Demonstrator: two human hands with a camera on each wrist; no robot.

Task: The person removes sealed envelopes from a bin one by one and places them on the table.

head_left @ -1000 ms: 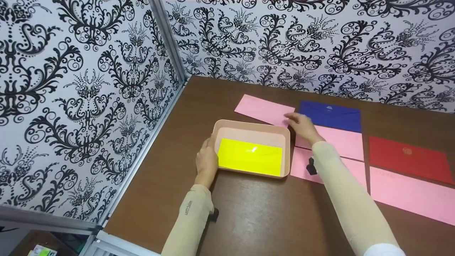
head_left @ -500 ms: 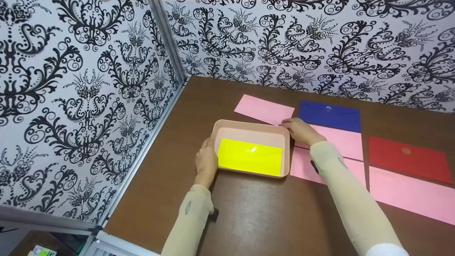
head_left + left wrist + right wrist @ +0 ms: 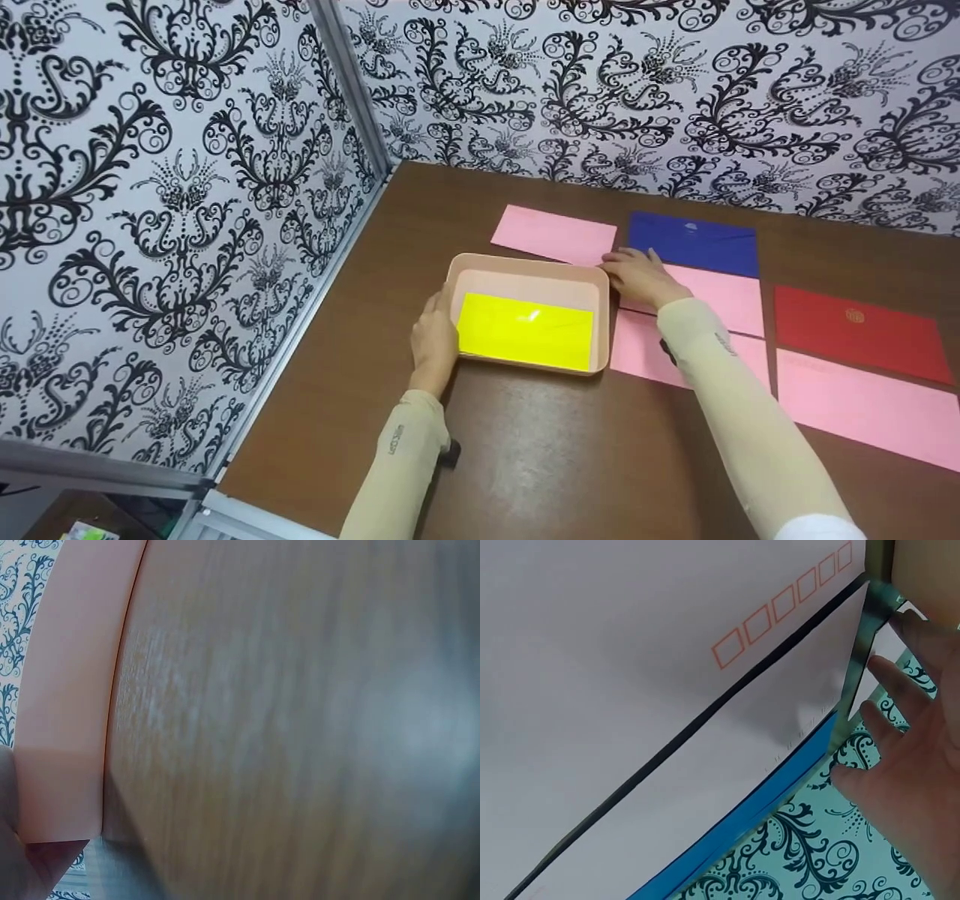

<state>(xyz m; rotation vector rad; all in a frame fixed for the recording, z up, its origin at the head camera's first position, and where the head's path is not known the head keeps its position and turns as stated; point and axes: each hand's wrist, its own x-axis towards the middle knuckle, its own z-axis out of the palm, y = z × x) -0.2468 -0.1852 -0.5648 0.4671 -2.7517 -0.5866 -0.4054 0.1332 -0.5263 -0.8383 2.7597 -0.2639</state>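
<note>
A pale peach tray (image 3: 529,262) holds a yellow envelope (image 3: 525,330) lying flat. My left hand (image 3: 433,341) rests against the tray's left outer wall, which also appears as a peach wall (image 3: 64,705) in the left wrist view. Behind the tray's back right corner, my right hand (image 3: 637,274) touches the near right end of a pink envelope (image 3: 555,232). Its fingers (image 3: 900,690) look loosely extended in the right wrist view, at the envelope's edge, and appear to pinch nothing. The tray's corner partly hides that envelope.
Right of the tray lie a blue envelope (image 3: 694,244), a pink envelope (image 3: 724,296) and another pink envelope (image 3: 652,352). Farther right are a red envelope (image 3: 859,330) and a long pink envelope (image 3: 870,409). Patterned walls (image 3: 637,97) border the brown table (image 3: 540,450).
My right hand came down toward the tray's back right corner, then shifted slightly right. The pink envelope it touches has turned a little. My left hand and the tray stay put.
</note>
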